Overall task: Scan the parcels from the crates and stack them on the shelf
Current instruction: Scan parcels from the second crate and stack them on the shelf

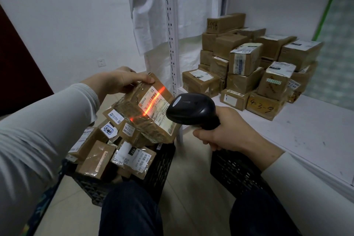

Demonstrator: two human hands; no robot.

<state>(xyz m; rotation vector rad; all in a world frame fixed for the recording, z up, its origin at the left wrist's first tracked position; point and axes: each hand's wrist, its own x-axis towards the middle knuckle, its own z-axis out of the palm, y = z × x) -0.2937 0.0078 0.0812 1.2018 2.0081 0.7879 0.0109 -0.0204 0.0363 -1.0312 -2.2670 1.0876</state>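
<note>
My left hand (122, 79) grips the top edge of a taped brown parcel (134, 111), tilted above the left black crate (161, 166). An orange scan line crosses the parcel's white label (160, 109). My right hand (229, 132) holds a black barcode scanner (191, 110) by its handle, head pointed at that label from the right. The left crate holds several more labelled parcels (132, 157). A stack of several brown parcels (247, 67) stands on the white shelf (306, 136) at the right.
A second black crate (233, 172) sits under my right forearm, its contents hidden. A white perforated shelf upright (172, 30) rises behind the held parcel, with white plastic sheeting beside it. My knees fill the bottom. The floor is tiled.
</note>
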